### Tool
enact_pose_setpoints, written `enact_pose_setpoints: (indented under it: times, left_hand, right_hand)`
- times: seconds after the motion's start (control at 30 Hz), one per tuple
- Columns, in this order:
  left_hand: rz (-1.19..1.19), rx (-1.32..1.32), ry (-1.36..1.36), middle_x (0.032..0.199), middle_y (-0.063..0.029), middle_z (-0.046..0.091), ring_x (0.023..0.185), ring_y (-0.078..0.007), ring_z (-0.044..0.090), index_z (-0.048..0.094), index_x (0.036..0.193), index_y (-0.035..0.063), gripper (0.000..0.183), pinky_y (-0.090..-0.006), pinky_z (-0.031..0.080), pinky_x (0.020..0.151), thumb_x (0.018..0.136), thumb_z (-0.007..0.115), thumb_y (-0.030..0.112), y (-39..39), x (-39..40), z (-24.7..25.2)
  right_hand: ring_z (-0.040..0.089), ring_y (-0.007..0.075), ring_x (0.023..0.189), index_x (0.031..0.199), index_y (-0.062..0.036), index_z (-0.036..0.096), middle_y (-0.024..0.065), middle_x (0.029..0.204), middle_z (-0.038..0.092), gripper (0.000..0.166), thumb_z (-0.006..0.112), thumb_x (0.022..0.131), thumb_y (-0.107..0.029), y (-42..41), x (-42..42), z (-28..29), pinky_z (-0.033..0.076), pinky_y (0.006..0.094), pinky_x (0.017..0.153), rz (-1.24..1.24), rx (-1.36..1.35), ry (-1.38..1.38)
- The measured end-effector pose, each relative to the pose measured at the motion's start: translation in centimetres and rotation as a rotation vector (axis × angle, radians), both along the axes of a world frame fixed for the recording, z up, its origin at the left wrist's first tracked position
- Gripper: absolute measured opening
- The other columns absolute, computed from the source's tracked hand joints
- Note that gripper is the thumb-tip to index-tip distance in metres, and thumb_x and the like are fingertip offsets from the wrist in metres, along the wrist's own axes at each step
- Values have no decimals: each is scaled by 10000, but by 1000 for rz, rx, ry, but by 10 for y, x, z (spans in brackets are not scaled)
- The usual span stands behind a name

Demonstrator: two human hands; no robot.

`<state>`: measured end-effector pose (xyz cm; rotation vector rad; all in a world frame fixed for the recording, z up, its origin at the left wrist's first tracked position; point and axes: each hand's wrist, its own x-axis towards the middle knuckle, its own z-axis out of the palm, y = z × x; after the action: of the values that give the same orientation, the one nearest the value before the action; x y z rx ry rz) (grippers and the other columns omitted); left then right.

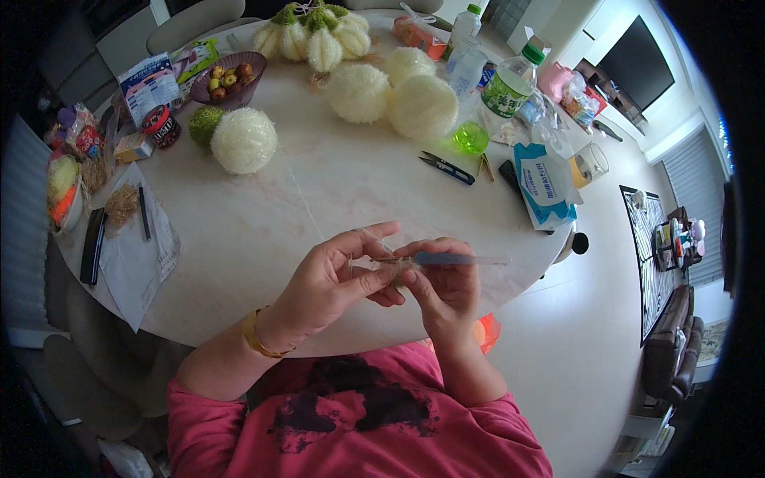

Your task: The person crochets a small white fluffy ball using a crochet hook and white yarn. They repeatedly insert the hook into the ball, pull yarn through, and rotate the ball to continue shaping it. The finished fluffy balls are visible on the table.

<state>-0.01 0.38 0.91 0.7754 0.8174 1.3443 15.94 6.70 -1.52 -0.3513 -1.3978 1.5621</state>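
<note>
Before my chest, my right hand (445,278) grips a crochet hook (445,259) with a blue, partly clear handle, its metal tip pointing left. Fingers of my left hand (334,275) pinch a small, fuzzy pale crochet piece (397,269), which both thumbs touch. Most of that piece is hidden by the fingers. A thin strand of yarn (299,185) runs over my left fingers and back to a fluffy cream yarn ball (244,141) on the table. Beside that ball sits a smaller green yarn ball (205,125).
Blue thread snips (448,167) lie on the round table (239,239), left of a wet-wipes pack (544,185). Cream yarn balls (423,107), crocheted cream-and-green pieces (323,39) and a green-capped bottle (508,86) stand farther back. Paper (140,257) and a fruit bowl (230,77) are at left.
</note>
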Motion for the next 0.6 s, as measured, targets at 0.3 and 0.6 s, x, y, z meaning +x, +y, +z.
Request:
enact_pose_setpoints:
  times: [0.3,0.6]
  left_hand:
    - [-1,-63,-150,1030,-60,628,723,-101,614,432,1363,21,502,-220,526,622,885,586,0,1,-3,-4]
    - [-52,-126,-260,1029,-76,654,695,-91,617,468,1330,9,467,-197,523,605,881,597,15,3,-4,-8]
  right_hand:
    - [587,150,882,1158,-59,448,150,1063,583,353,624,864,28,0,-3,2,455,211,693,65,-274,81]
    - [570,138,853,1159,-60,464,136,1049,585,345,632,865,7,2,0,-5,440,214,678,122,-357,139]
